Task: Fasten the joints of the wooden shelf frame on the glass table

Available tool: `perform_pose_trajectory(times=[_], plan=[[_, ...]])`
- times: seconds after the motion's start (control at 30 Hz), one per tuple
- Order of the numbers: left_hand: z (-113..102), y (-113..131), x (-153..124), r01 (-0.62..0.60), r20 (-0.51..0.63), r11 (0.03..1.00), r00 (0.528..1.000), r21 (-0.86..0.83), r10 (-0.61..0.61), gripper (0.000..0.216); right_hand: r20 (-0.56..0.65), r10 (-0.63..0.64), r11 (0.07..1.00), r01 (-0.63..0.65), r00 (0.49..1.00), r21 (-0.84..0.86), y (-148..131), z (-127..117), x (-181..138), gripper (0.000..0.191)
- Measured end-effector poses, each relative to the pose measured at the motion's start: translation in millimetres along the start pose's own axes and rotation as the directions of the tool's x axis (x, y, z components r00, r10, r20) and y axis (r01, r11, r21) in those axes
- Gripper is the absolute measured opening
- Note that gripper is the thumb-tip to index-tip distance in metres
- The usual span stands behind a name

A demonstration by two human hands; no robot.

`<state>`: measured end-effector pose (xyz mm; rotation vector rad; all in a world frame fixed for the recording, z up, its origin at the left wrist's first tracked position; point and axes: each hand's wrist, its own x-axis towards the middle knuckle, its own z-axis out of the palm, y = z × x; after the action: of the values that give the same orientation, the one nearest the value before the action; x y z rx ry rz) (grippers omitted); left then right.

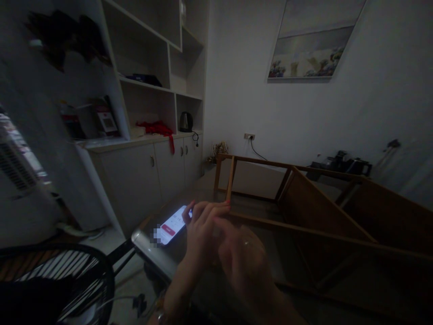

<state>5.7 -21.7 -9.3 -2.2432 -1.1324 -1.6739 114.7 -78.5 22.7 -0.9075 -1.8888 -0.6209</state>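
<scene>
My left hand [203, 228] is loosely open over the lit phone [173, 224], fingers half curled with the red-painted tips pointing forward, and one fingertip rests at the far edge of the glowing screen; the hand does not grip the phone, which lies flat on the near corner of the glass table [149, 246]. My right hand [245, 255] hangs just beside and a little behind the left, blurred, with a ring on one finger (whether its fingers are bent or spread I cannot tell, nor whether it touches anything). Part of the phone screen is pixelated, and my left hand covers its far end. A wooden frame [297, 198] lies on the table beyond my hands, its right side running out of the picture. The room is dim: the shelf unit [152, 85] at left holds a kettle [186, 121] and a red cloth [156, 128], while the dark shapes on its left shelves are hard to make out. A black wire chair [67, 280] is cut off at the lower left.
</scene>
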Motion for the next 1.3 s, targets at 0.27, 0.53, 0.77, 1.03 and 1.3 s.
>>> perform_pose_trajectory(times=[0.27, 0.53, 0.77, 1.03, 1.3], plan=[[2.2, -1.3, -1.4, -0.011, -0.015, 1.0, 1.0, -0.012, 0.01, 0.018, -0.054, 0.066, 0.99, -0.059, 0.996, 0.125, 3.8, 5.7, -7.4, 0.023], [0.3, -1.4, -0.8, -0.027, -0.004, 0.999, 1.0, -0.024, 0.027, 0.023, 0.002, 0.128, 0.953, -0.124, 0.992, 0.277, 7.5, 7.8, -7.0, 0.022], [3.1, -1.4, -0.6, -0.024, -0.018, 0.999, 1.0, -0.032, 0.023, 0.019, -0.063, 0.28, 0.866, -0.224, 0.958, 0.447, 13.5, 14.7, -14.4, 0.011], [3.5, -3.2, -1.5, -0.036, -0.016, 0.999, 0.999, -0.038, 0.035, 0.034, -0.265, 0.019, 0.876, 0.112, 0.964, 0.47, 29.5, 25.2, -16.3, 0.018], [3.5, -1.1, -0.9, -0.021, -0.033, 0.999, 0.999, -0.038, 0.019, 0.023, -0.275, -0.049, 0.942, 0.136, 0.96, 0.308, 30.1, 19.0, -11.7, 0.02]])
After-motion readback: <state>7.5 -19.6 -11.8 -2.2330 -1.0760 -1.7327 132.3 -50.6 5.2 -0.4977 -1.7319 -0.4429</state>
